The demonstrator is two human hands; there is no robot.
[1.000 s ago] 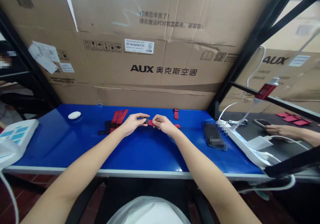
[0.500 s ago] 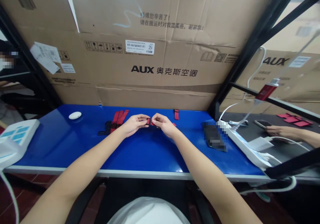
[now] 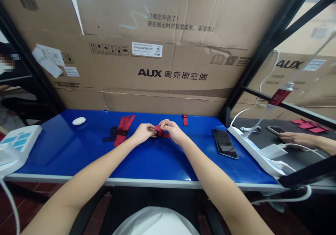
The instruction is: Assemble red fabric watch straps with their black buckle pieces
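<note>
Near the back middle of the blue table, both hands pinch one small red strap with black parts [image 3: 159, 128]. My left hand [image 3: 144, 134] is closed on its left, black end. My right hand [image 3: 172, 130] has thumb and fingers closed on the red band from the right. Part of the strap shows below the right fingers, pointing right. Left of my hands lie several red straps [image 3: 123, 128] beside black buckles or loops [image 3: 111, 135]. A single red strap with a black end [image 3: 185, 120] lies behind my right hand.
A phone [image 3: 225, 143] and a white power strip [image 3: 256, 152] with cables lie to the right. A white round object [image 3: 79, 121] and a white device [image 3: 22, 145] are at left. Cardboard [image 3: 118, 77] stands behind. Another person's hand [image 3: 296, 138] is beyond the frame at right.
The left hand has shifted slightly down and right. The right fingers have moved over the strap, and its red band now stands up between the hands, with its other part pointing right.
</note>
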